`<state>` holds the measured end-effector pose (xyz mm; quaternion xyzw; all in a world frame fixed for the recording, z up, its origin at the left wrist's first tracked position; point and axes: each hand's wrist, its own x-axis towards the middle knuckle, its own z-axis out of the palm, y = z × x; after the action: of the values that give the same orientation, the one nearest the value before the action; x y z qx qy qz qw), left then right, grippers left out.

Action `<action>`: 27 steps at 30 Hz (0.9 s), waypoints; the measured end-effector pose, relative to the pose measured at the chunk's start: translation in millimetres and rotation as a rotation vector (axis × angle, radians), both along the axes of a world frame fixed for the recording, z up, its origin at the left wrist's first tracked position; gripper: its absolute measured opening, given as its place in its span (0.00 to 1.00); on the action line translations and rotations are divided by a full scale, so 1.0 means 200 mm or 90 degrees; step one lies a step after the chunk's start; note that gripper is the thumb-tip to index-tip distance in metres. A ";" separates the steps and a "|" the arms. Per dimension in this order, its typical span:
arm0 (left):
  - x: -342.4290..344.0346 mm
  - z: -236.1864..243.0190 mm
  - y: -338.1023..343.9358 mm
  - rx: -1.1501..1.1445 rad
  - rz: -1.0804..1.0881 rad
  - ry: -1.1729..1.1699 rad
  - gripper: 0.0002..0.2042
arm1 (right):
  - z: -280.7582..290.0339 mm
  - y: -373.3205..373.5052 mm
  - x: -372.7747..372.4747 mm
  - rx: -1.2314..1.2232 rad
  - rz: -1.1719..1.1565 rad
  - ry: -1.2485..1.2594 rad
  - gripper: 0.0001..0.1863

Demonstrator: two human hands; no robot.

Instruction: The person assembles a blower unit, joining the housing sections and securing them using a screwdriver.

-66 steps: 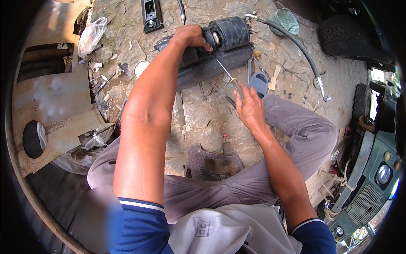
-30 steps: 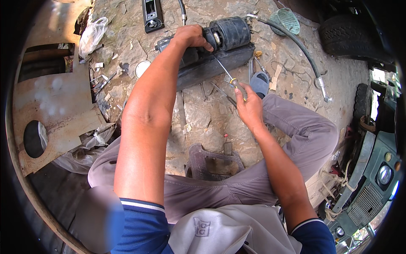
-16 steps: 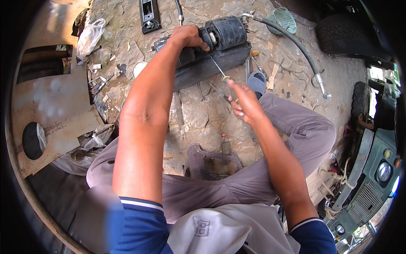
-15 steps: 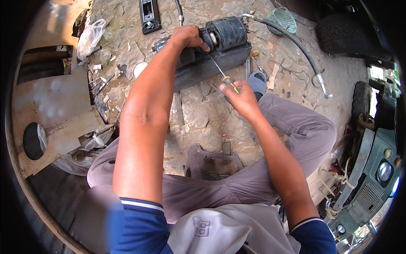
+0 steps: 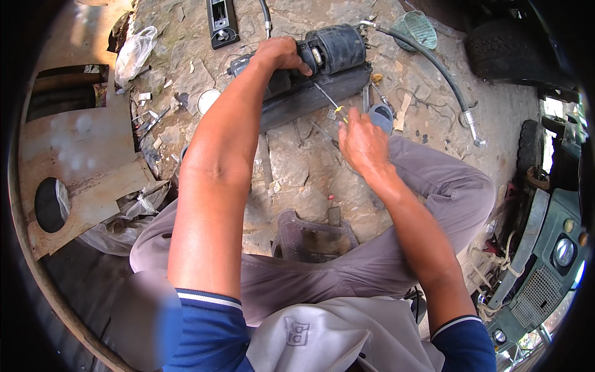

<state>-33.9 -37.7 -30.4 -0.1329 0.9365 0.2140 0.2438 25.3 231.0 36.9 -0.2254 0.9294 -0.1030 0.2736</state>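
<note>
A black plastic housing with rounded drum-like ends point(image 5: 341, 48), which resembles a car blower unit, lies across the stone ground ahead of me. My left hand point(image 5: 283, 54) grips its top near the middle, with the fingers curled over the part beside the right-hand drum. In my right hand point(image 5: 364, 142) is a screwdriver point(image 5: 326, 95) with a yellow-marked handle. Its thin shaft slants up and left, and the tip meets the housing's near side just below my left fingers. The back of my right hand faces up and hides most of the handle.
A dark hose with metal fittings point(image 5: 436, 64) curves off to the right, past a greenish mesh basket point(image 5: 414, 31). A black control panel point(image 5: 222, 25) lies beyond the housing. Rusty sheet metal point(image 5: 74, 146) stands left; a green vehicle front point(image 5: 538, 282) is at right.
My right hand has turned over, from thumb side showing to back of hand up, around the screwdriver handle. My left hand keeps its hold on the housing.
</note>
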 end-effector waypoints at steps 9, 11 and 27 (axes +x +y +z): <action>0.01 -0.02 -0.01 -0.013 -0.007 0.008 0.39 | -0.04 0.06 -0.01 -0.042 0.078 0.113 0.19; -0.02 0.02 0.01 -0.009 -0.015 0.011 0.40 | -0.08 0.06 -0.01 -0.030 0.047 0.117 0.18; 0.00 -0.01 0.00 -0.016 0.001 0.014 0.41 | -0.17 0.17 -0.11 -0.429 -0.618 -0.761 0.25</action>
<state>-33.8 -38.5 -32.1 -0.1345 0.9415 0.2040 0.2320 2.5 264.1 2.0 0.2222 0.5411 -0.5835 0.5634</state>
